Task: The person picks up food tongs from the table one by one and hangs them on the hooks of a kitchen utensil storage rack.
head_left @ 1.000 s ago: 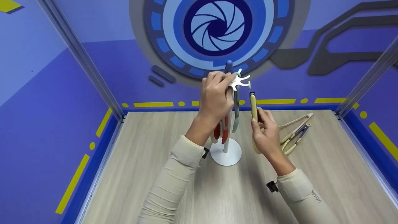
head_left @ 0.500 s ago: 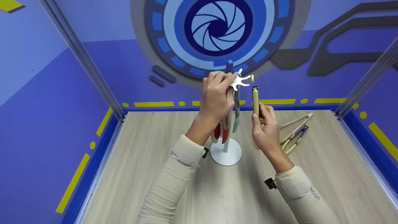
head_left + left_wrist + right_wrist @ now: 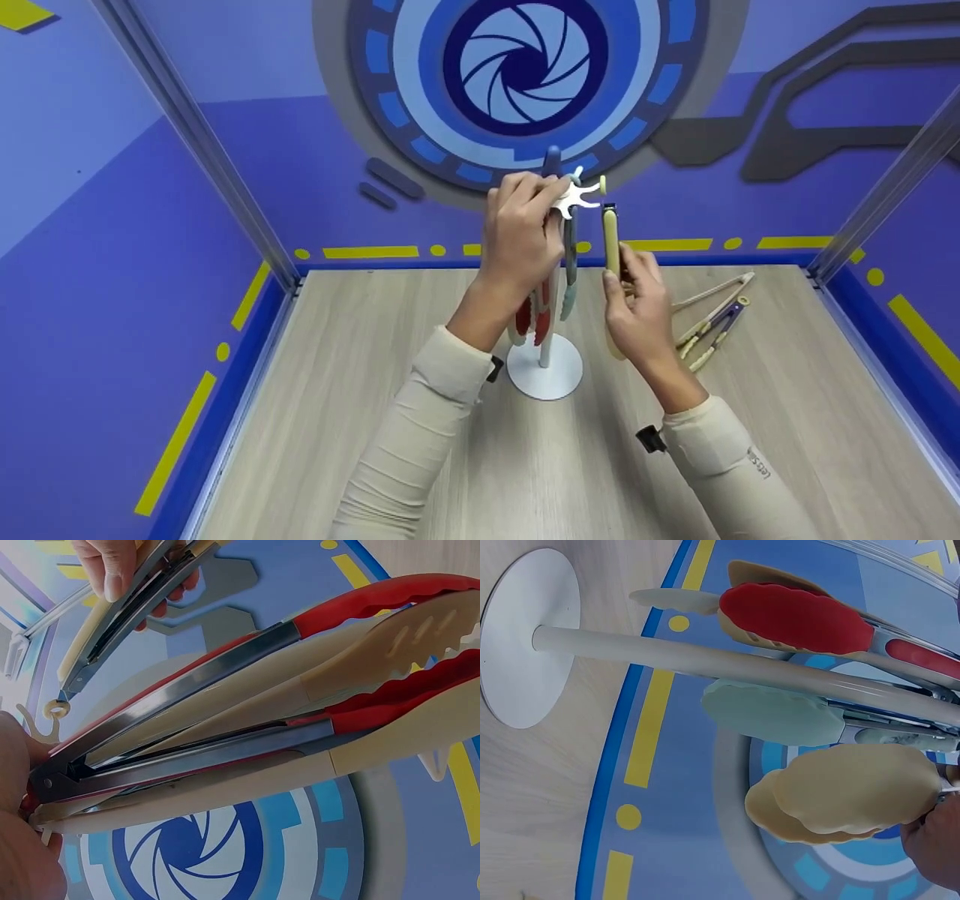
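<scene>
My left hand [image 3: 521,225] grips the top of a white hanging stand [image 3: 576,199] at its curved hooks. My right hand [image 3: 641,307] holds cream-yellow kitchen tongs [image 3: 611,236] upright by their arms, heads downward. Their pull ring [image 3: 602,185] is right at the tip of a right-hand hook. Red-tipped tongs [image 3: 202,694] and beige ones [image 3: 247,787] hang from the stand under my left hand. Mint-green tongs [image 3: 776,712] hang beside the pole. In the right wrist view, the held tongs' scalloped heads [image 3: 847,787] are pressed close together.
The stand's round white base [image 3: 545,379] rests on the wood-grain table [image 3: 360,420]. Behind my right hand lie purple-and-yellow tongs [image 3: 718,330] and pale beige tongs [image 3: 731,294]. A patterned blue wall [image 3: 420,225] closes the back.
The cream-yellow tongs have risen slightly, shifting right and then back left. Their ring has moved from a lower hook up to the hook above. My left hand stays on the stand.
</scene>
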Tool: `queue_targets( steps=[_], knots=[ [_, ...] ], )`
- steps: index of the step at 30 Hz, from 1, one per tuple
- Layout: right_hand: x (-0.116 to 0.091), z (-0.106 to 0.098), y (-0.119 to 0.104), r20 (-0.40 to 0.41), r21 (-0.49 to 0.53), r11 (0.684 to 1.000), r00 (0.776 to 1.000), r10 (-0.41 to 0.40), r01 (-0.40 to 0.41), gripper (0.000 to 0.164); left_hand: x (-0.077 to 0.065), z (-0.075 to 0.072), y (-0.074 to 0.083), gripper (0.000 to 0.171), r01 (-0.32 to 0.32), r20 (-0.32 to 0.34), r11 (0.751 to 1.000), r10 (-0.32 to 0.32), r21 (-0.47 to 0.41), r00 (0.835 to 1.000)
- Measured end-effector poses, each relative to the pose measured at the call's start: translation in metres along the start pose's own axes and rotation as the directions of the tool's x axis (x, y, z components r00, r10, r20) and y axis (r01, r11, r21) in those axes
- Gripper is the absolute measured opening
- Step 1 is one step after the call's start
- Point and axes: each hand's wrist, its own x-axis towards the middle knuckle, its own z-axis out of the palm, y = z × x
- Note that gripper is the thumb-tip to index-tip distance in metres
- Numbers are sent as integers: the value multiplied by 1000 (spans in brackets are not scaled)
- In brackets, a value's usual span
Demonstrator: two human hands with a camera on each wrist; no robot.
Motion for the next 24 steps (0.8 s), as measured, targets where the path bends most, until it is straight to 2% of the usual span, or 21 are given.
queue_targets(
  steps=[7,16,24],
  knots=[
    [1,0,2,-2,4,1000,1000,-26,26,43,0,1,-1,27,-4,-8,1000,4,-2,1000],
    [1,-1,7,-51,-31,994,993,-103,102,40,0,0,1,26,-7,-12,1000,7,-13,1000],
    [3,-3,7,-26,-70,987,989,-145,143,41,0,1,0,26,-2,-11,1000,2,-13,1000]
  ],
)
